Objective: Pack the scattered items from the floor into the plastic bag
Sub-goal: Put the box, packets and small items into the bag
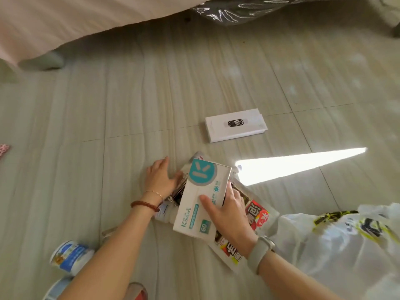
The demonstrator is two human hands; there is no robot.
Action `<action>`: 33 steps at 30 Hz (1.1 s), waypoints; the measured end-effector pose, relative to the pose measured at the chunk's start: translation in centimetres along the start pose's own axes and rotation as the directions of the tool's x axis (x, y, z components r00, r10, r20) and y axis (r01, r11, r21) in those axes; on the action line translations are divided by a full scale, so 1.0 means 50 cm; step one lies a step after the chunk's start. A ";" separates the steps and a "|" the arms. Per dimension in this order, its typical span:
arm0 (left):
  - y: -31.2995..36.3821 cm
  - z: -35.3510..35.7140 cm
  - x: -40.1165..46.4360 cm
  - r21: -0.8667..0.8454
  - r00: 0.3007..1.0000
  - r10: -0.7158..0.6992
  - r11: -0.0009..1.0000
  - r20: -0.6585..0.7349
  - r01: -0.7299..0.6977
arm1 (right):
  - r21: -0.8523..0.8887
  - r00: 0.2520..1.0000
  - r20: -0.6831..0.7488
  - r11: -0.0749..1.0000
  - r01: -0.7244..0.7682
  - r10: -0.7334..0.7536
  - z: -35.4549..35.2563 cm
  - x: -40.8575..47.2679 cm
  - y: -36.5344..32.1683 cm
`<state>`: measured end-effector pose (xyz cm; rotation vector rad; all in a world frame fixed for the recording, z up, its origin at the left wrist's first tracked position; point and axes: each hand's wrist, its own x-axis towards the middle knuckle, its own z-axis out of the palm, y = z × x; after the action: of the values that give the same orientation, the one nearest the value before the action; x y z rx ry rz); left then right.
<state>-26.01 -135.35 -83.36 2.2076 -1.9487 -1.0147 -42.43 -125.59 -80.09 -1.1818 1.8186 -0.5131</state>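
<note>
A white box with a teal round logo (199, 191) lies on a small pile of items in the lower middle of the floor. My right hand (225, 211) grips its right side, thumb on top and fingers curled round the edge. My left hand (161, 179) rests with straight fingers on the floor and touches the pile's left edge. Under the box lie a white packet with red and black print (257, 215) and a dark item (178, 194). The translucent plastic bag with yellow and black print (337, 241) sits at the lower right.
A long white box with a black label (236, 124) lies alone farther up the floor. A blue and white cup (70, 257) lies at the lower left, a red thing (140, 292) at the bottom edge. A pink bed cover (65, 20) and a shiny dark bag (249, 9) bound the top.
</note>
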 end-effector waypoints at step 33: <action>0.400 -0.137 -0.345 -0.465 0.697 0.095 0.680 -0.710 -0.566 | 0.410 0.899 -0.211 0.800 0.438 -0.384 -0.484 -0.164 -0.092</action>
<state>-40.38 -126.92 -61.74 1.4012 -1.3170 -0.6074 -59.13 -123.35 -60.36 -1.2323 1.4127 -1.2116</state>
